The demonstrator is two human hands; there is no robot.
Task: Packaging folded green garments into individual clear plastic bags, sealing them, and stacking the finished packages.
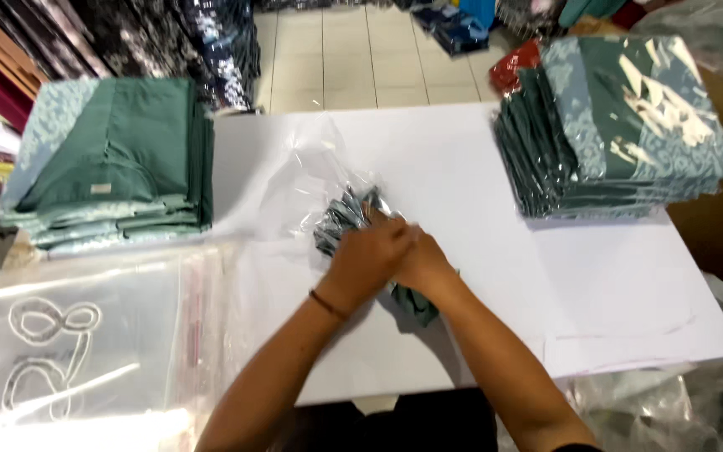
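Observation:
A folded dark green garment (340, 219) lies in the middle of the white table (612, 285), partly inside a clear plastic bag (294, 180) that spreads toward the far left. My left hand (370, 255) and my right hand (424, 261) press together on the garment's near end, fingers closed on the cloth. A bit of green cloth (418, 305) shows under my right wrist. A thin dark band circles my left wrist.
A pile of unpacked folded green garments (115, 163) sits at the table's left. A pile of bagged green garments (621, 125) stands at the right. Empty clear bags (77, 335) lie at the near left. Tiled floor and more fabric lie beyond.

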